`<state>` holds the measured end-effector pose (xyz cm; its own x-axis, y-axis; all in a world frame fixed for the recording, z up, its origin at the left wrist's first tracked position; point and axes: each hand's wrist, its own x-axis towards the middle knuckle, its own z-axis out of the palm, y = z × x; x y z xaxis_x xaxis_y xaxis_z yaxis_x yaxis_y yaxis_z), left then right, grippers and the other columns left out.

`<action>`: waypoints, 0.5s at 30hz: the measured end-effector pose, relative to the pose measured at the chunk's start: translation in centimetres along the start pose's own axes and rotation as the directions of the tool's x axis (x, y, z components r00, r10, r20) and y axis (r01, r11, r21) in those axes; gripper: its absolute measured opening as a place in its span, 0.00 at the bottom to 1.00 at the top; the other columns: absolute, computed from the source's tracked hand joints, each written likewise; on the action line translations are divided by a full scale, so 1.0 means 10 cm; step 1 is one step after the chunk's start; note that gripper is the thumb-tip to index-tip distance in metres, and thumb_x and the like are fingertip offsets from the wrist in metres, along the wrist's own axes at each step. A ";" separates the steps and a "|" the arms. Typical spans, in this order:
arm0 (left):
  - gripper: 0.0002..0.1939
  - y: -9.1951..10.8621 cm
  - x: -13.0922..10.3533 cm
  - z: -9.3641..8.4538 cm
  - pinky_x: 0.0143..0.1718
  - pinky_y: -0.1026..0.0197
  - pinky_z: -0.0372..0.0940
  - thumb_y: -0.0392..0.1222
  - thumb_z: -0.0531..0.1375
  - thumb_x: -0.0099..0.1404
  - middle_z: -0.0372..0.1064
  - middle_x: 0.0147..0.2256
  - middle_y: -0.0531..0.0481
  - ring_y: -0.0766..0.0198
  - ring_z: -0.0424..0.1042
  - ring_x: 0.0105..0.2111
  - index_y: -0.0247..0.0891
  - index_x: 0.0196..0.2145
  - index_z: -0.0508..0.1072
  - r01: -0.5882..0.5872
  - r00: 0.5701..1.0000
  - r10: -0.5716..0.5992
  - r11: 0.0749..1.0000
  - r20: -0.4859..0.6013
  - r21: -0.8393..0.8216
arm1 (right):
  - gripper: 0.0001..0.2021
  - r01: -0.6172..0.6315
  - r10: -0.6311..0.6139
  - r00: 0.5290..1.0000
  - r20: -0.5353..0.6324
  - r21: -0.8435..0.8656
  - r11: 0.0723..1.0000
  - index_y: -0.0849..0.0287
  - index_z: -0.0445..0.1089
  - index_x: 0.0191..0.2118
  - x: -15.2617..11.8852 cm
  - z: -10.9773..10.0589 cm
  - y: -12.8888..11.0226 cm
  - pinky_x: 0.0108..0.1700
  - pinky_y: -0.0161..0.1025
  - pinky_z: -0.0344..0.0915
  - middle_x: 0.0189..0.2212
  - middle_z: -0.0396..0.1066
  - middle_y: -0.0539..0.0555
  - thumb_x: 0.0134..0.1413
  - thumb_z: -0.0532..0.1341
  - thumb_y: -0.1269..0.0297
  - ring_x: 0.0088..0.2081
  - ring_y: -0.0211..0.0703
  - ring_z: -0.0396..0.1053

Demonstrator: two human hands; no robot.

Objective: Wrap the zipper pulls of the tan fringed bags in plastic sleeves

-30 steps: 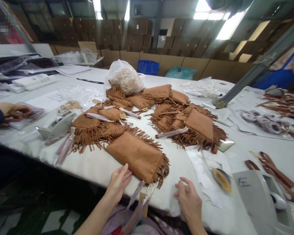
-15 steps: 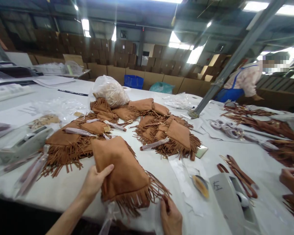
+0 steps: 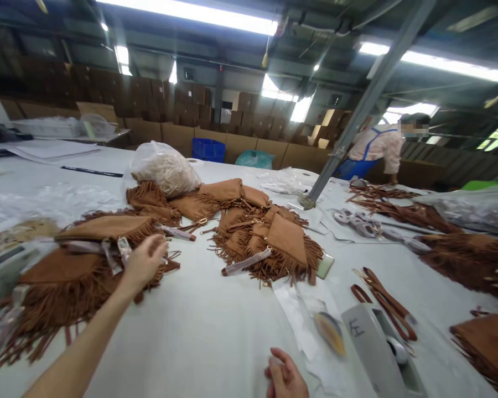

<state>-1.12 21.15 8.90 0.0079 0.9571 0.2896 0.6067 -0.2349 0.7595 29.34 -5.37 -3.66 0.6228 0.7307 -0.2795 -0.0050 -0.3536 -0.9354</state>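
My left hand is at the left pile, its fingers curled at the fringed end of a brown bag. That bag lies tilted on top, its zipper edge towards me. Under it is another brown fringed bag with plastic-wrapped straps beside it. Low in the middle, my right hand hovers over the white table, fingers loosely bent and apart, holding nothing. A second pile of fringed bags lies in the centre, a plastic-wrapped wrist strap at its front.
A grey tape dispenser stands at the right, with brown straps behind it. A metal post rises from the table. A stuffed plastic bag sits behind the piles. A person leans over the far right side.
My left hand has moved left with the bag, from the front middle to the left pile. My right hand has let go of the fringe. The view has turned slightly right.
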 end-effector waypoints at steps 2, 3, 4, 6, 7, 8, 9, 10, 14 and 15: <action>0.21 0.16 -0.10 0.63 0.48 0.52 0.63 0.52 0.54 0.62 0.71 0.44 0.42 0.54 0.71 0.44 0.36 0.47 0.66 -0.081 0.978 0.091 0.995 0.190 -0.061 | 0.28 0.039 -0.038 0.998 -0.047 0.037 0.999 0.62 0.66 0.44 0.27 -0.13 -0.23 0.15 0.33 0.56 0.20 0.70 0.50 0.41 0.59 0.44 0.16 0.39 0.65; 0.20 0.25 -0.13 0.94 0.49 0.53 0.63 0.51 0.56 0.60 0.70 0.45 0.42 0.54 0.70 0.45 0.36 0.46 0.66 -0.107 0.960 0.125 0.991 0.251 -0.084 | 0.28 0.092 -0.087 0.991 -0.106 0.044 0.995 0.62 0.66 0.44 0.47 -0.22 -0.39 0.18 0.33 0.61 0.22 0.72 0.51 0.41 0.60 0.45 0.21 0.41 0.69; 0.19 0.35 -0.16 1.21 0.49 0.55 0.62 0.49 0.58 0.59 0.70 0.45 0.42 0.54 0.70 0.46 0.37 0.46 0.66 -0.128 0.939 0.155 0.986 0.308 -0.106 | 0.28 0.135 -0.128 0.978 -0.167 0.031 0.990 0.62 0.67 0.44 0.69 -0.31 -0.56 0.23 0.35 0.65 0.25 0.74 0.53 0.39 0.62 0.47 0.26 0.44 0.72; 0.19 0.53 -0.17 1.66 0.47 0.56 0.62 0.48 0.60 0.57 0.71 0.43 0.42 0.54 0.70 0.45 0.37 0.44 0.65 -0.153 0.898 0.195 0.979 0.395 -0.137 | 0.27 0.157 -0.155 0.946 -0.285 -0.014 0.987 0.62 0.67 0.45 1.20 -0.49 -0.91 0.32 0.38 0.69 0.31 0.75 0.56 0.39 0.62 0.49 0.33 0.47 0.73; 0.18 0.62 -0.15 1.83 0.44 0.56 0.63 0.47 0.61 0.56 0.71 0.40 0.42 0.53 0.71 0.42 0.38 0.42 0.65 -0.154 0.878 0.203 0.977 0.433 -0.146 | 0.27 0.144 -0.147 0.931 -0.334 -0.034 0.989 0.63 0.67 0.45 1.45 -0.56 -1.08 0.35 0.40 0.69 0.33 0.76 0.57 0.39 0.62 0.50 0.36 0.49 0.73; 0.17 0.69 -0.13 1.97 0.40 0.56 0.63 0.47 0.62 0.55 0.72 0.37 0.43 0.53 0.72 0.39 0.38 0.40 0.64 -0.150 0.860 0.205 0.977 0.467 -0.152 | 0.27 0.139 -0.143 0.920 -0.365 -0.039 0.990 0.63 0.67 0.45 1.70 -0.61 -1.22 0.38 0.41 0.69 0.36 0.76 0.59 0.39 0.62 0.51 0.40 0.51 0.73; 0.17 0.76 -0.11 2.09 0.37 0.57 0.63 0.47 0.63 0.54 0.71 0.34 0.45 0.53 0.72 0.36 0.38 0.38 0.64 -0.139 0.844 0.201 0.977 0.497 -0.159 | 0.26 0.130 -0.134 0.916 -0.379 -0.036 0.991 0.63 0.68 0.45 1.92 -0.65 -1.34 0.41 0.42 0.68 0.37 0.76 0.60 0.38 0.63 0.53 0.42 0.53 0.72; 0.17 0.81 -0.08 2.19 0.35 0.58 0.62 0.46 0.64 0.53 0.70 0.31 0.46 0.53 0.72 0.34 0.39 0.37 0.63 -0.122 0.829 0.194 0.978 0.525 -0.169 | 0.24 0.118 -0.117 0.918 -0.378 -0.022 0.993 0.63 0.69 0.43 2.13 -0.66 -1.42 0.42 0.43 0.68 0.36 0.76 0.60 0.37 0.64 0.54 0.43 0.54 0.72; 0.12 0.93 0.00 2.44 0.29 0.63 0.57 0.41 0.63 0.53 0.65 0.25 0.53 0.59 0.68 0.29 0.40 0.32 0.63 0.004 0.759 0.166 0.966 0.630 -0.259 | 0.13 0.045 -0.010 0.961 -0.277 0.120 0.992 0.62 0.71 0.31 2.67 -0.57 -1.57 0.41 0.44 0.70 0.28 0.76 0.59 0.38 0.66 0.59 0.41 0.54 0.73; 0.11 0.94 0.01 2.48 0.27 0.65 0.56 0.41 0.63 0.53 0.64 0.24 0.54 0.61 0.67 0.27 0.40 0.31 0.63 0.055 0.732 0.159 0.955 0.663 -0.290 | 0.11 0.025 0.017 0.972 -0.236 0.175 0.984 0.62 0.71 0.30 2.75 -0.54 -1.60 0.40 0.44 0.70 0.27 0.76 0.59 0.39 0.66 0.60 0.39 0.54 0.73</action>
<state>24.33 23.25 1.62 0.6287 0.7758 -0.0535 0.3498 -0.2206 0.9105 50.76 17.18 4.77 0.7896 0.5661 -0.2368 -0.1264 -0.2276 -0.9655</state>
